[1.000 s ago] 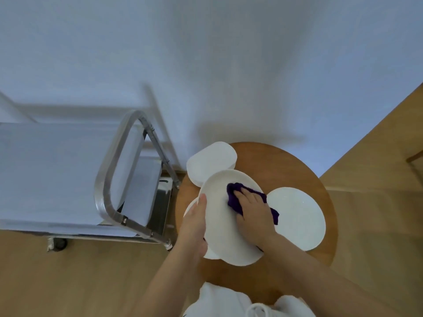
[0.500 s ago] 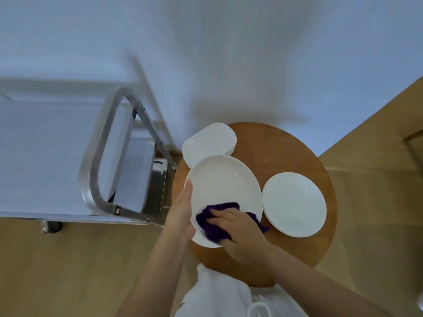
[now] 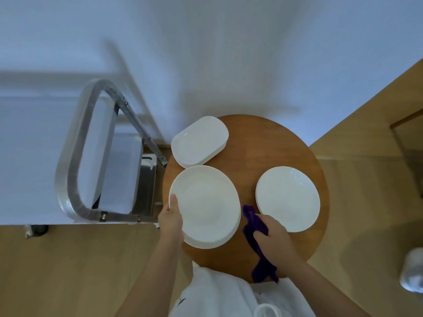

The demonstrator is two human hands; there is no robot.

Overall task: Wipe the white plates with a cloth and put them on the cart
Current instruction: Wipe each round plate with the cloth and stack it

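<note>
Three sets of white plates sit on the round wooden table (image 3: 263,143): a rounded-rectangular stack (image 3: 200,140) at the far-left edge, a round stack (image 3: 288,199) toward the right edge, and a large round plate (image 3: 204,207) at the left edge, lying on top of another plate whose rim shows underneath. Left hand (image 3: 171,221) grips the large round plate at its left rim — thumb on the top face, remaining fingers hidden under the plate. Right hand (image 3: 273,242) clenches a purple cloth (image 3: 257,239) over the near part of the table, between the large round plate and the round stack; the cloth touches neither plate face, one end pokes out toward the far side of the fist, the other trails down past the near edge of the table. Metal cart (image 3: 75,161) stands just beside the table's left edge, its tubular handle nearest the table, top shelf covered in pale sheeting, no plates visible on it. White garment (image 3: 219,294) fills the bottom of view, wooden floor (image 3: 68,271) all around — blurred pale object (image 3: 413,269) at the right frame edge, cannot tell what it is.
</note>
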